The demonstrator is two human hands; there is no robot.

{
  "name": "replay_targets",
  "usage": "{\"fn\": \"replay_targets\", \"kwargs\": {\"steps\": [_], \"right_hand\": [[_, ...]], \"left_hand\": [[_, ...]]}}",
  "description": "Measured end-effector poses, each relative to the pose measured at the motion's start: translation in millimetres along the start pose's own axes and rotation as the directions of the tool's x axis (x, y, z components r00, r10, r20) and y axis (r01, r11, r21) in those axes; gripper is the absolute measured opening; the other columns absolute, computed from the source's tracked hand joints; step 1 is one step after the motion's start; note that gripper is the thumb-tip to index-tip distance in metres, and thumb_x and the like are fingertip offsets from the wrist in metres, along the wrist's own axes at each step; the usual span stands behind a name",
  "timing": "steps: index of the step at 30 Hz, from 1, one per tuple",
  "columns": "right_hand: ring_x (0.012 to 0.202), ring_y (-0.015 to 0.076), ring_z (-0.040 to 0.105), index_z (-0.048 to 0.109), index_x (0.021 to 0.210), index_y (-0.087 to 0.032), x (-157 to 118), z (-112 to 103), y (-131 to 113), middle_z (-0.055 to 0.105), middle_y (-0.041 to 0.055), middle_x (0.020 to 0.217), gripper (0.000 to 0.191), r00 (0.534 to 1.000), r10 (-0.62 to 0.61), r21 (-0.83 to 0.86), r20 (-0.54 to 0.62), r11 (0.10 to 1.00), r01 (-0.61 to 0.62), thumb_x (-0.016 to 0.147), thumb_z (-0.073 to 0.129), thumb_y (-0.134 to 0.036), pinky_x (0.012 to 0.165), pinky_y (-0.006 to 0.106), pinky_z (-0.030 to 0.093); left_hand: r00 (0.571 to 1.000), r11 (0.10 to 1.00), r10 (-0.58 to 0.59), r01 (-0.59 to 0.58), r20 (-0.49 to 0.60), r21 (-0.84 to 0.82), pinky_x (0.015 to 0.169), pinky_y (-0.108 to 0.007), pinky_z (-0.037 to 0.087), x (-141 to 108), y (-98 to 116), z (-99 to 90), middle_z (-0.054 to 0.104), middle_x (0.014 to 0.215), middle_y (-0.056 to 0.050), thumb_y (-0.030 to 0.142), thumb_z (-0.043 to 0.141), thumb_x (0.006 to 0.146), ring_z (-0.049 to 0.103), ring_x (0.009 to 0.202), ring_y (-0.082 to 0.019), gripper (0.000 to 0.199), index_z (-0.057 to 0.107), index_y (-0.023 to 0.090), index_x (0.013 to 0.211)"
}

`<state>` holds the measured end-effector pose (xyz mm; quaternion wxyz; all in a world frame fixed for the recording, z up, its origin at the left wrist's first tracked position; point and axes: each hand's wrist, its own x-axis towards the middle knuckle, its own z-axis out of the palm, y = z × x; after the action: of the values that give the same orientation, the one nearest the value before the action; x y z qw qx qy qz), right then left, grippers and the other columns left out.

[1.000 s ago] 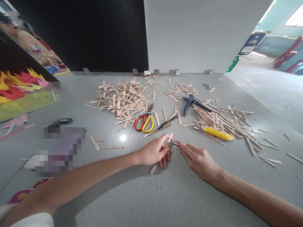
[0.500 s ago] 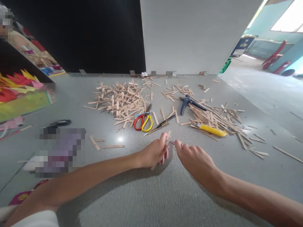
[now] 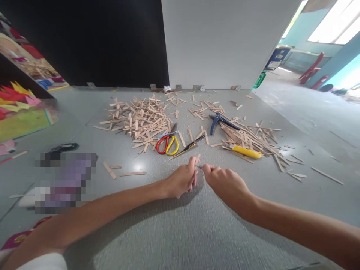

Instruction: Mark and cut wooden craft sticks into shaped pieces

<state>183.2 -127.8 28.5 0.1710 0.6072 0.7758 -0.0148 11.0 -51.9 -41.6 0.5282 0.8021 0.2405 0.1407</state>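
the left hand (image 3: 182,179) grasps a wooden craft stick (image 3: 198,158) and the right hand (image 3: 226,182) clenches a thin tool (image 3: 200,167), which may slip into the left hand if pushed too strongly.

I've both forearms (image 3: 118,202) angled inward, left hand (image 3: 181,179) curled, right hand (image 3: 226,182) clenched just beside it, apparently palm-down.

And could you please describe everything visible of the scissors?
The scissors lie on the grey surface, blades pointing away from the camera. The handle loops, red and yellow, look plastic; the dark, metallic-looking blades seem nearly shut. A light-blue strand crosses near the pivot. Wooden sticks lie close by; whether any touches is unclear.
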Motion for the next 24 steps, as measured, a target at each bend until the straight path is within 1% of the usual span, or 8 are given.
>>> {"fn": "replay_targets", "kwargs": {"steps": [2, 4, 7, 12, 17, 19, 22, 24], "right_hand": [[0.064, 0.0195, 0.072, 0.064, 0.112, -0.012, 2, 0, 0, 0.073, 0.011, 0.08, 0.022, 1.0, -0.002, -0.004, -0.007, 1.0, 0.002, 0.098, 0.051, -0.003, 0.055, 0.026, 0.043], [0.063, 0.0178, 0.071, 0.065, 0.111, -0.014, 4, -2, 4, 0.073, 0.0086, 0.08, 0.022, 0.999, -0.033, -0.002, 0.006, 0.999, 0.033, 0.095, 0.056, -0.003, 0.054, 0.025, 0.042], [0.06, 0.0165, 0.07, 0.066, 0.109, -0.015, 5, -5, 8, 0.073, 0.0058, 0.078, 0.025, 0.997, -0.073, -0.004, 0.027, 0.997, 0.074, 0.091, 0.06, 0.001, 0.052, 0.024, 0.039], [0.064, 0.0198, 0.071, 0.066, 0.114, -0.009, 7, -6, 4, 0.074, 0.0128, 0.08, 0.025, 0.999, -0.039, -0.042, 0.003, 0.998, 0.039, 0.096, 0.054, 0.002, 0.052, 0.026, 0.039], [0.063, 0.0157, 0.068, 0.07, 0.105, -0.013, 9, -4, 16, 0.075, 0.009, 0.086, 0.027, 0.99, -0.139, -0.015, 0.018, 0.99, 0.14, 0.083, 0.066, 0.003, 0.054, 0.025, 0.037], [0.063, 0.016, 0.067, 0.07, 0.105, -0.014, 8, 0, 15, 0.074, 0.0095, 0.086, 0.024, 0.989, -0.148, -0.01, 0.003, 0.989, 0.148, 0.086, 0.066, 0.0, 0.055, 0.026, 0.038], [0.062, 0.0181, 0.067, 0.069, 0.116, -0.011, 9, 5, 10, 0.072, 0.0105, 0.078, 0.024, 0.993, -0.111, -0.011, -0.027, 0.994, 0.111, 0.095, 0.06, -0.006, 0.056, 0.027, 0.04], [0.06, 0.0181, 0.065, 0.069, 0.12, -0.01, 12, 7, 10, 0.07, 0.0092, 0.074, 0.025, 0.994, -0.108, -0.004, -0.032, 0.994, 0.108, 0.096, 0.059, -0.009, 0.056, 0.027, 0.04]], "left_hand": [[1.0, 1.0, 0.01, -0.01, -0.007, -0.017, 0.045, -0.021, 0.042, 0, -1, -0.1, 0.06, 0.071, 0.006, 0.061, 0.026, 0.112, 0.055, 0.047, -0.012, 0.059, 0.028, 0.013, 0.145], [1.0, 1.0, 0.012, -0.012, -0.006, -0.028, 0.044, -0.021, 0.043, 0, -2, 0.2, 0.06, 0.071, 0.006, 0.064, 0.025, 0.111, 0.054, 0.046, -0.012, 0.059, 0.03, 0.013, 0.142], [1.0, 1.0, 0.013, -0.013, -0.012, -0.014, 0.044, -0.02, 0.042, 0, -3, 1.2, 0.059, 0.071, 0.006, 0.062, 0.027, 0.112, 0.054, 0.046, -0.012, 0.057, 0.03, 0.014, 0.143], [1.0, 1.0, 0.011, -0.01, -0.028, 0.002, 0.045, -0.02, 0.043, 0, -6, 3.3, 0.06, 0.07, 0.006, 0.061, 0.025, 0.112, 0.055, 0.046, -0.011, 0.055, 0.031, 0.016, 0.143], [0.999, 1.0, 0.006, -0.006, -0.032, 0.022, 0.043, -0.02, 0.041, 1, -7, 4.6, 0.058, 0.067, 0.008, 0.065, 0.023, 0.111, 0.054, 0.044, -0.012, 0.061, 0.03, 0.015, 0.144], [0.999, 1.0, 0.004, -0.003, -0.035, 0.03, 0.044, -0.02, 0.04, 1, -7, 4.7, 0.059, 0.067, 0.007, 0.061, 0.025, 0.112, 0.054, 0.044, -0.012, 0.055, 0.031, 0.016, 0.144], [0.999, 0.999, -0.003, 0.005, -0.04, 0.036, 0.045, -0.019, 0.04, 1, -6, 4.8, 0.059, 0.068, 0.008, 0.054, 0.027, 0.114, 0.052, 0.043, -0.011, 0.046, 0.031, 0.018, 0.141], [0.999, 0.999, -0.01, 0.012, -0.043, 0.036, 0.044, -0.019, 0.04, 1, -6, 5.0, 0.058, 0.068, 0.008, 0.052, 0.026, 0.114, 0.052, 0.043, -0.01, 0.043, 0.03, 0.018, 0.14]]}}
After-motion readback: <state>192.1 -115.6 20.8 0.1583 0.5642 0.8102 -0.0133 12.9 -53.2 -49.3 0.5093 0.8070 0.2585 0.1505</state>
